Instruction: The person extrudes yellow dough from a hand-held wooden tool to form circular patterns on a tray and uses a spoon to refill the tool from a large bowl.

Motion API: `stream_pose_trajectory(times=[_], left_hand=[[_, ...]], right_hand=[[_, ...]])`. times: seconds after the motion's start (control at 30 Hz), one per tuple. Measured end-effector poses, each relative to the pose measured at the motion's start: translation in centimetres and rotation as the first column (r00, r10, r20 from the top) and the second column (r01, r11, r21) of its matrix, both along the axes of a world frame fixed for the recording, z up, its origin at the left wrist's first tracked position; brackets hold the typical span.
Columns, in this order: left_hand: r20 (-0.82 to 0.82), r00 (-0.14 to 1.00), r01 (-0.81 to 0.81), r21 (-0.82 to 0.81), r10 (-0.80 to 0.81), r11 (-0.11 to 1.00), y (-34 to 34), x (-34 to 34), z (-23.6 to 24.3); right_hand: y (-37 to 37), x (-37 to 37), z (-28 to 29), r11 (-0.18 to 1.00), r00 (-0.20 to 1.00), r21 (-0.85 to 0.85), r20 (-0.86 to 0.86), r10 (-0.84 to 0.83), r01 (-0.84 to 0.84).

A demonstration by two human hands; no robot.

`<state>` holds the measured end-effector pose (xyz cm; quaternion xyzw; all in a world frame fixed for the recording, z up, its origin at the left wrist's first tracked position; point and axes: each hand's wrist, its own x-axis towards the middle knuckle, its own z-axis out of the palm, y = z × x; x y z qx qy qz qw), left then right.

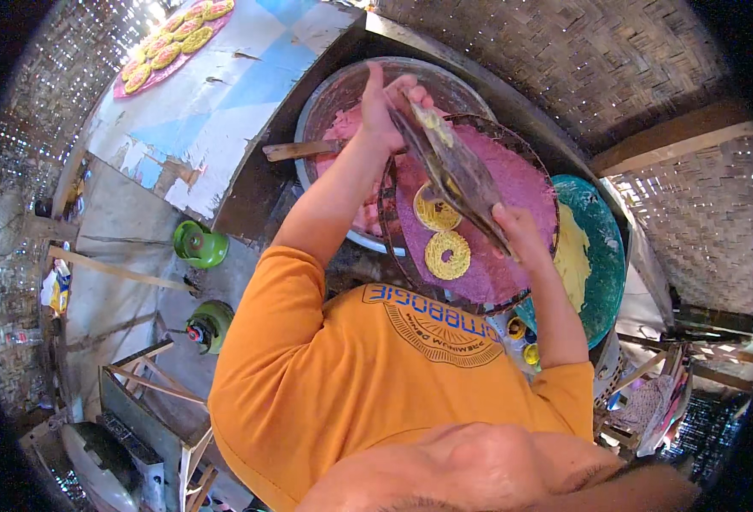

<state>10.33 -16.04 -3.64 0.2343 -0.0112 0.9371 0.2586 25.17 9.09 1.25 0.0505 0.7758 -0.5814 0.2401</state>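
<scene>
Orange T-shirt (385, 384) closest, we pinch a wooden board (463, 175) with left grip (383, 119) and right grip (521, 232), tilted over yellow rings (448, 255) on the round tray (521, 177), apparently mid-shaping and next needing steadiness.

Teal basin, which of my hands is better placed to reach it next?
Probably your right hand: it is nearer the teal basin. Your left hand is farther off, at the upper end of the dark board. Both grip the board, so the right would need freeing first.
</scene>
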Motion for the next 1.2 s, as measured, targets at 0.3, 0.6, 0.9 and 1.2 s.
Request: stream_pose_trajectory(times=[0.3,0.6,0.9,1.2], left_hand=[[-0.821,0.533,-0.835,-0.549,0.205,-0.028,3.0,5.7,-0.2],[-0.796,0.461,-0.766,-0.580,0.392,-0.278,-4.4,7.5,-7.9],[-0.052,0.820,-0.453,-0.668,0.570,0.590,-8.9,11.7,-4.5],[0.300,0.921,-0.215,-0.136,0.247,0.967,-9.2,11.3,-6.3]], right_hand=[[-1.5,-3.0,-1.2,0.998,0.910,0.008,-0.410,-0.051,0.059],[-1.6,-4.0,-4.5,0.822,0.880,0.570,-0.401,0.254,0.022],[-2.0,-4.0,-5.7,0.643,0.851,0.765,-0.358,0.385,0.031],[-2.2,-5.0,-4.0,0.604,0.855,0.796,-0.284,0.433,-0.041]])
